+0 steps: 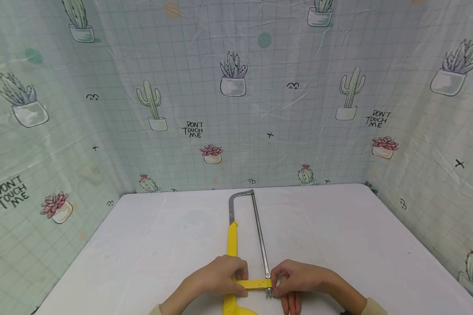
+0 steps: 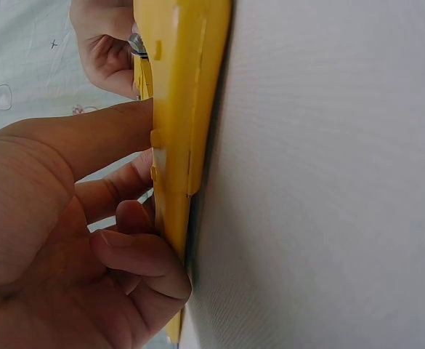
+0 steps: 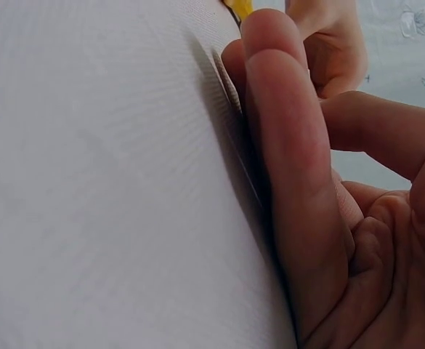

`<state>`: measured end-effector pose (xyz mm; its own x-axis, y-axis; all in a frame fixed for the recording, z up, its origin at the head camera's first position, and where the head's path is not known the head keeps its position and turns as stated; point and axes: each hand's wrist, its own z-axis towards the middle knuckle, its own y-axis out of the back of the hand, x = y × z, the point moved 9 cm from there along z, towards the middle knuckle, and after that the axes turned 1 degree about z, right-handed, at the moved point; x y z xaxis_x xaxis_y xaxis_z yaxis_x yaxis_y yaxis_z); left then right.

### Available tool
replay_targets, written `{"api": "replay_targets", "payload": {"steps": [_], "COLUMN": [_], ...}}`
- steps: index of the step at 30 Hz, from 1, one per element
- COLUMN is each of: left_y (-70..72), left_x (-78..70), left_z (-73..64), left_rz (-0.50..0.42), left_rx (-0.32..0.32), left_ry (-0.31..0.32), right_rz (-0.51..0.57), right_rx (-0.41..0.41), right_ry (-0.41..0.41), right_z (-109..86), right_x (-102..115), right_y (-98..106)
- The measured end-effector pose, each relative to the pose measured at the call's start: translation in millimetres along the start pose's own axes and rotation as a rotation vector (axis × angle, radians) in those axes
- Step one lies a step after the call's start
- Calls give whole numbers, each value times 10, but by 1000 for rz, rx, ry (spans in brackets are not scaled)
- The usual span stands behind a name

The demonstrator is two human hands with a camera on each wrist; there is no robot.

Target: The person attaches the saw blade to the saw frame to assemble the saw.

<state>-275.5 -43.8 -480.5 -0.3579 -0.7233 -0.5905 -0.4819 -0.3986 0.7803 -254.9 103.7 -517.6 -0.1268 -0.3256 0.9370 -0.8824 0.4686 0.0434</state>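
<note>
A hacksaw (image 1: pixel 232 238) with a yellow frame and a grey front bow lies flat on the table, its handle nearest me and partly cut off by the lower edge. Its blade (image 1: pixel 260 234) runs along the right side. My left hand (image 1: pixel 220 276) grips the yellow frame where the crossbar (image 1: pixel 255 284) branches off. At the crossbar's right end, beside a small wing nut (image 1: pixel 269 293), the thumb and index finger of my right hand (image 1: pixel 301 278) pinch the saw. The other right fingers (image 3: pixel 292 145) extend along the tabletop. What lies between the right fingertips is partly hidden.
The white table (image 1: pixel 173 236) reaches back to a hanging cloth (image 1: pixel 260 109) printed with cacti, which also closes off both sides. The bow's far end lies close to the table's back edge.
</note>
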Motion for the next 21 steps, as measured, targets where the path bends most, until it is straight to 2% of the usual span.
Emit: {"api": "replay_targets", "payload": {"steps": [21], "left_y": [-2], "left_x": [7], "left_z": [8], "left_rz": [10], "left_rx": [-2], "left_ry": [-3], "right_rz": [5], "right_rx": [-15], "right_ry": [1], "right_z": [11], "right_x": [2], "right_y": [9]}}
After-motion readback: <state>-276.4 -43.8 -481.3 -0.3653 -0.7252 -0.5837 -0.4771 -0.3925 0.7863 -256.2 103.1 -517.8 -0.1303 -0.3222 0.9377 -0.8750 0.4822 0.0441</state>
